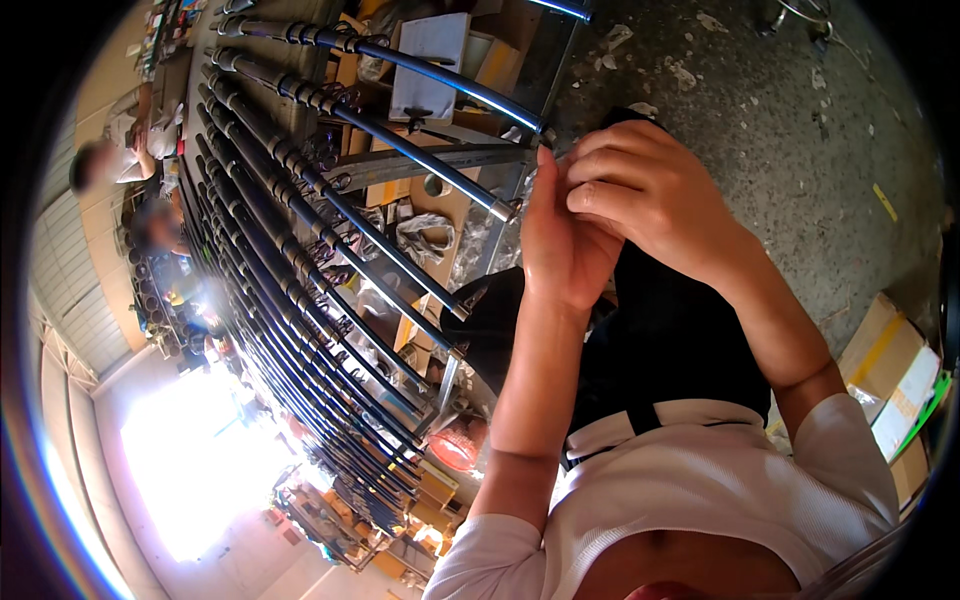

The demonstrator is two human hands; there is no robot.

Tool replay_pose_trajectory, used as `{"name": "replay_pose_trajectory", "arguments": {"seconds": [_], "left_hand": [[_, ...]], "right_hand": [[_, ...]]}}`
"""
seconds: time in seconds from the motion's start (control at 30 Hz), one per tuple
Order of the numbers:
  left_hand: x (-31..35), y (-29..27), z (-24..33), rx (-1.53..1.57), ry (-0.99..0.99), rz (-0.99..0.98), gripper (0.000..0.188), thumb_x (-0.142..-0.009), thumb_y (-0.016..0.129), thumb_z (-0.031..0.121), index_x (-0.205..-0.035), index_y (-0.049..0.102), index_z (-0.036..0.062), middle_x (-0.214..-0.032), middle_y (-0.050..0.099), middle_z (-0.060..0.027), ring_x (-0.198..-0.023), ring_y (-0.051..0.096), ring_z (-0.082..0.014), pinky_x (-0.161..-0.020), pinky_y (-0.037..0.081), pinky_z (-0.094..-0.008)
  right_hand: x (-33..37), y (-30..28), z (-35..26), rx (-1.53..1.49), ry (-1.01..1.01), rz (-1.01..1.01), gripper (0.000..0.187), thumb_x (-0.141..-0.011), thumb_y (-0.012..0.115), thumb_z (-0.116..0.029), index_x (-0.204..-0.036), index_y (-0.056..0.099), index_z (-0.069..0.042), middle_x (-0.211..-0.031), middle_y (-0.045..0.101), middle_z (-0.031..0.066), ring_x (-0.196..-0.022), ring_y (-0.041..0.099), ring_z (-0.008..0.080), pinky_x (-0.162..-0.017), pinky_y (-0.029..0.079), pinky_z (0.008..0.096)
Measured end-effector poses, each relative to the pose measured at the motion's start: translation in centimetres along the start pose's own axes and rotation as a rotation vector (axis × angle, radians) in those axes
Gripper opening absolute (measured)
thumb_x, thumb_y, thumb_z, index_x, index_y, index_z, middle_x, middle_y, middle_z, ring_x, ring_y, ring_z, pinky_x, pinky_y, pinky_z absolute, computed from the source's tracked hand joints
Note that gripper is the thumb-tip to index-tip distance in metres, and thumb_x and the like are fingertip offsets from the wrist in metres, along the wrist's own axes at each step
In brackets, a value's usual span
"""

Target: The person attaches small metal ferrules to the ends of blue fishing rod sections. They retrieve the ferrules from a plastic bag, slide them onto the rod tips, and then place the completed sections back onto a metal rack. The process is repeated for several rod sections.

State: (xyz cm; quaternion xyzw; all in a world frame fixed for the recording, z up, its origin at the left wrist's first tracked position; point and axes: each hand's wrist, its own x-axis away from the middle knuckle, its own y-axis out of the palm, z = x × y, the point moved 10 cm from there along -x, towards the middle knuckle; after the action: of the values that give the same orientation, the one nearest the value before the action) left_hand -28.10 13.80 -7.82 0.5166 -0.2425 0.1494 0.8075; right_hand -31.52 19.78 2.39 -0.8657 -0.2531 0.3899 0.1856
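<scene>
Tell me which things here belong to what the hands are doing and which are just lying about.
In hand:
left hand
right hand
a small item pinched between the fingers, too small to identify

Lying about:
dark rods on the rack
cardboard boxes on the floor
papers under the rack

We see a brown cardboard box (878, 352) with yellow tape on the floor at right, a white package (905, 400) against it — more cardboard boxes (497, 62) lie under the rack at top, one carrying a white sheet (432, 62).
</scene>
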Motion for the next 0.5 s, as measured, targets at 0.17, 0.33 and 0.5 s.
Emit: {"name": "replay_pose_trajectory", "arguments": {"seconds": [0.17,0.33,0.5], "left_hand": [[-0.4,1.4,0.5,0.069,0.015,-0.008,0.043,-0.099,0.032,0.040,-0.113,0.049,0.0029,-0.107,0.057,-0.0100,-0.103,0.056,-0.0211,-0.088,0.046,-0.0355],[-0.7,2.6,0.3,0.186,-0.034,-0.148,0.041,-0.099,0.033,0.040,-0.111,0.052,0.0055,-0.102,0.058,-0.0075,-0.096,0.058,-0.0179,-0.084,0.048,-0.0314],[-1.1,0.9,0.5,0.007,0.054,0.122,0.029,-0.096,0.046,0.034,-0.100,0.057,0.0078,-0.089,0.059,-0.0026,-0.079,0.057,-0.0101,-0.069,0.049,-0.0241]], "right_hand": [[-0.7,-0.2,-0.1,-0.142,-0.016,0.084,0.020,-0.058,0.071,-0.005,-0.075,0.062,-0.007,-0.087,0.063,0.0021,-0.090,0.059,0.0228,-0.084,0.047,0.0376],[-1.2,-1.7,0.2,-0.208,0.050,0.199,0.016,-0.066,0.071,-0.004,-0.079,0.062,-0.006,-0.082,0.062,0.0036,-0.083,0.061,0.0214,-0.076,0.049,0.0316],[-0.2,-1.2,3.9,-0.909,0.384,0.315,0.015,-0.078,0.063,0.008,-0.093,0.060,0.004,-0.092,0.062,0.0143,-0.077,0.064,0.0192,-0.063,0.053,0.0252]]}}
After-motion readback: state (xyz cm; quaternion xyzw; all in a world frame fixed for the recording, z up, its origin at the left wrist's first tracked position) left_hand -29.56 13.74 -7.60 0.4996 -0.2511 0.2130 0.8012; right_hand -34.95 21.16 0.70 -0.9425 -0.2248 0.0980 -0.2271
